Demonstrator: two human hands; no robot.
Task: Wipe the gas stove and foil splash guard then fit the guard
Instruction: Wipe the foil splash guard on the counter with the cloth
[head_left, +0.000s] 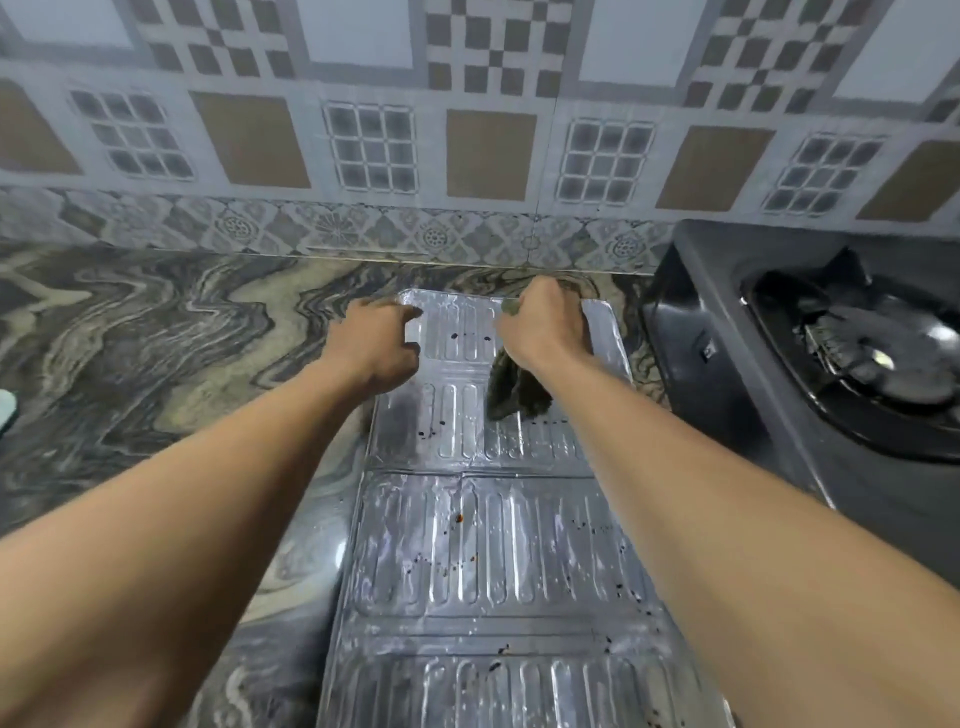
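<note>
The silver ribbed foil splash guard (483, 551) lies flat on the marbled counter, running from the near edge toward the wall, with small dark and orange specks on it. My left hand (376, 340) holds the guard's far left corner with curled fingers. My right hand (545, 322) grips a dark green cloth (511, 389) and presses it on the guard's far right part; the cloth hangs out below the wrist. The black gas stove (810, 364) stands at the right, its burner and pan support visible.
The grey-and-cream marbled counter (156, 338) stretches left of the guard. A patterned tile wall (467, 156) rises directly behind. A pale object (6, 408) peeks in at the left edge. The stove's side stands close to the guard's right edge.
</note>
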